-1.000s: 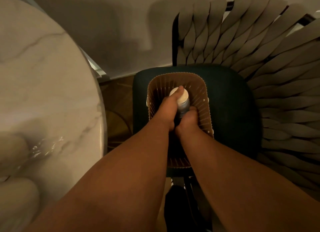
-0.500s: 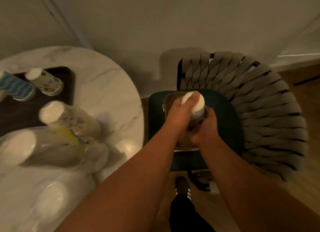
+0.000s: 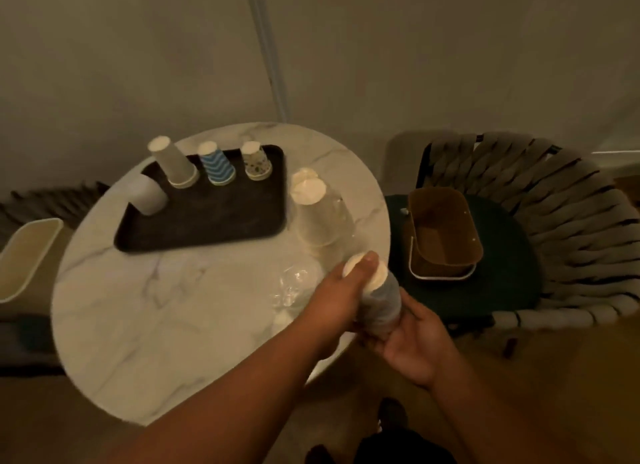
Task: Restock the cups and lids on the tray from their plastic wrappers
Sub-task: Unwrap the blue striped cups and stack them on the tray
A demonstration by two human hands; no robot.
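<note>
a wrapped cup stack is held over the table edge, left hand clamped on top, right hand curled beneath, likely for unwrapping near the tray.

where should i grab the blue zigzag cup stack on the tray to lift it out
Grip the blue zigzag cup stack around its wider lower half, coming from the front: it stands upside down and tapers upward, and neighbours flank both sides, the white stack and the speckled stack.
</note>
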